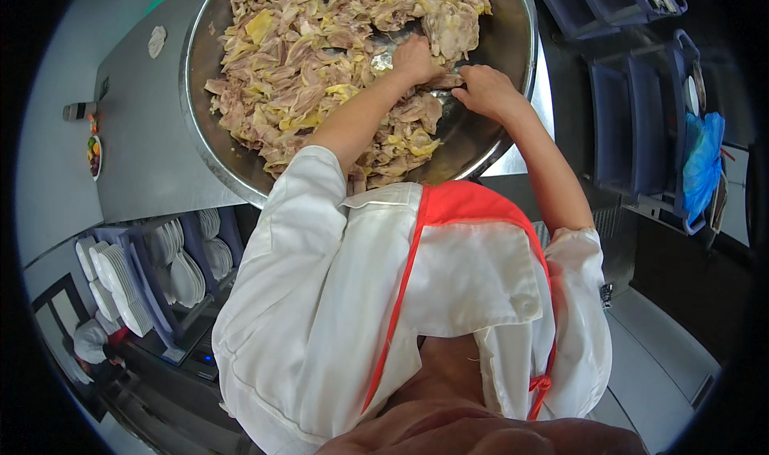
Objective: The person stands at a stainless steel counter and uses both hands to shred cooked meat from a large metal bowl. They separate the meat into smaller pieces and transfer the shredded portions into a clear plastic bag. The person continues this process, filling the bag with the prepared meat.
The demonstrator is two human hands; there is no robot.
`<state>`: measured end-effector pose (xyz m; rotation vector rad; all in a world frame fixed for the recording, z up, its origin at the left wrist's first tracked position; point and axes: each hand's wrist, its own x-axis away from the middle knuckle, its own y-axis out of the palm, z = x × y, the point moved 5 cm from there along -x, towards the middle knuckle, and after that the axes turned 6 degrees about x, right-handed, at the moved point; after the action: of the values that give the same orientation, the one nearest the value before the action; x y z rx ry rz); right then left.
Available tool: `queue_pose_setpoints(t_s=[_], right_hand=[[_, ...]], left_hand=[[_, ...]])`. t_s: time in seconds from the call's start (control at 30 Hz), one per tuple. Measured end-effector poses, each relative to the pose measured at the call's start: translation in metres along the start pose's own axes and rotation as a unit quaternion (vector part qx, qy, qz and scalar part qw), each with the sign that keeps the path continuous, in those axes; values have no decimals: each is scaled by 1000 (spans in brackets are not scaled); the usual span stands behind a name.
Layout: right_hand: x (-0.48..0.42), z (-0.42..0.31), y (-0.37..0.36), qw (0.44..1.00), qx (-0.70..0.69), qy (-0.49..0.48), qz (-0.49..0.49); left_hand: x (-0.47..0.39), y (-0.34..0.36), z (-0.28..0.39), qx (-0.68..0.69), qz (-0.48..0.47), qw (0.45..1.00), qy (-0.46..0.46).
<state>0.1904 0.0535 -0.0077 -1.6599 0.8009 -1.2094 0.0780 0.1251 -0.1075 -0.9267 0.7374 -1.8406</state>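
In front of me is a wide, round stainless steel basin (507, 40), holding a thick heap of cooked, torn meat (300, 64), apparently poultry, with yellowish skin. Both hands are inside it, towards its right side. A strip of meat (443, 82) stretches between them. My left hand (416, 61) has its fingers curled at the strip's left end. At the other end, my right hand (488, 93) pinches the strip between thumb and fingers. A larger flat piece of meat (452, 31) lies just beyond my left hand. Bare metal shows beneath my right hand.
The basin stands on a steel table (141, 130) with a crumpled white cloth (157, 41) and a plate of fruit (94, 154). Racks of white plates (186, 272) are at lower left, near another person (93, 341). Right: a grey tiered cart (631, 124) with a blue plastic bag (703, 160).
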Motion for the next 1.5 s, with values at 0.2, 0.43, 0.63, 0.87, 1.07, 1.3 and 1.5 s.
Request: queue_pose_setpoints(t_s=[0.2, 0.43, 0.63, 0.87, 1.07, 1.3, 1.5], right_hand=[[-6, 10, 29, 994, -15, -62, -85], [-34, 6, 55, 986, -51, -128, -89], [-58, -31, 62, 961, 75, -157, -214], [-59, -23, -10, 724, -687, -47, 39], [-31, -28, -24, 768, -592, -40, 240], [0, -56, -49, 764, -444, -76, 463], [15, -70, -55, 815, -400, -184, 377]], left_hand=[[9, 4, -28, 210, -274, 938, -14], [57, -60, -43, 354, -238, 904, -40], [64, -101, -19, 549, -28, 835, 5], [89, -115, -12, 217, 235, 942, 101], [100, -101, 12, 435, 135, 881, 129], [95, -94, 34, 693, 100, 714, -12], [103, -84, 27, 736, -15, 671, -89]])
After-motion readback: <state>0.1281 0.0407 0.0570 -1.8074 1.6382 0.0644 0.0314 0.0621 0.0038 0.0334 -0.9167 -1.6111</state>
